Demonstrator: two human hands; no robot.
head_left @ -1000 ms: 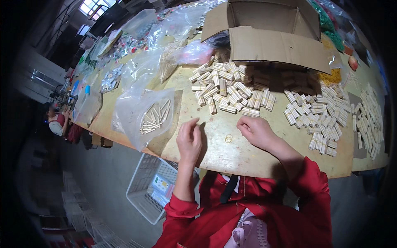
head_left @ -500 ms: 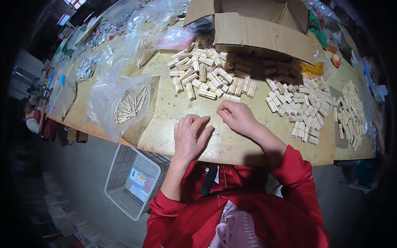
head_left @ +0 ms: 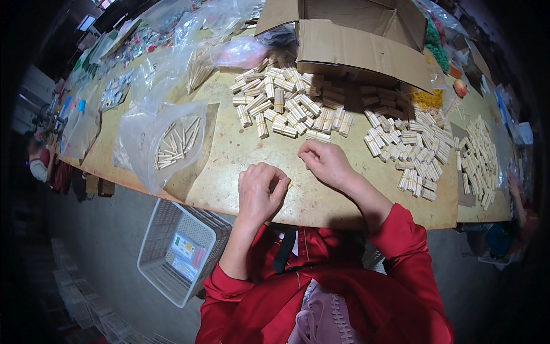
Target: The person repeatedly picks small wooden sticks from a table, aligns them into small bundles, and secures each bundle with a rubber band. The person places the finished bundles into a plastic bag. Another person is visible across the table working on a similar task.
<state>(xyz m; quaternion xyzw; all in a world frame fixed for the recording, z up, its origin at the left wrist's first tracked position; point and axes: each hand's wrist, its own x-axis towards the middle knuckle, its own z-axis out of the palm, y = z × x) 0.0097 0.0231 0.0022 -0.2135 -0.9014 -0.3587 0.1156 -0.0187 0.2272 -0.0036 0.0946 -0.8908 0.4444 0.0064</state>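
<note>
Near the table's front edge, my left hand is curled, thumb against the fingers. A thin yellow rubber band shows at its thumb tip. To its right and slightly farther off, my right hand is closed, fingers bent inward over the tabletop; whatever lies in them, if anything, is hidden. Beyond both hands spreads a heap of short pale wooden stick bundles tied with yellow bands. One of these bundles lies just behind my right hand. More banded bundles are heaped to the right.
An open cardboard box stands at the back. Yellow rubber bands are piled beside it. Loose sticks lie far right. A clear bag of sticks rests at left, above a grey plastic basket on the floor. Other people are at both sides.
My left thumb and fingers have drawn closer together, and the hand has shifted slightly. My right hand stays nearly in place. The whole view has moved a little.
</note>
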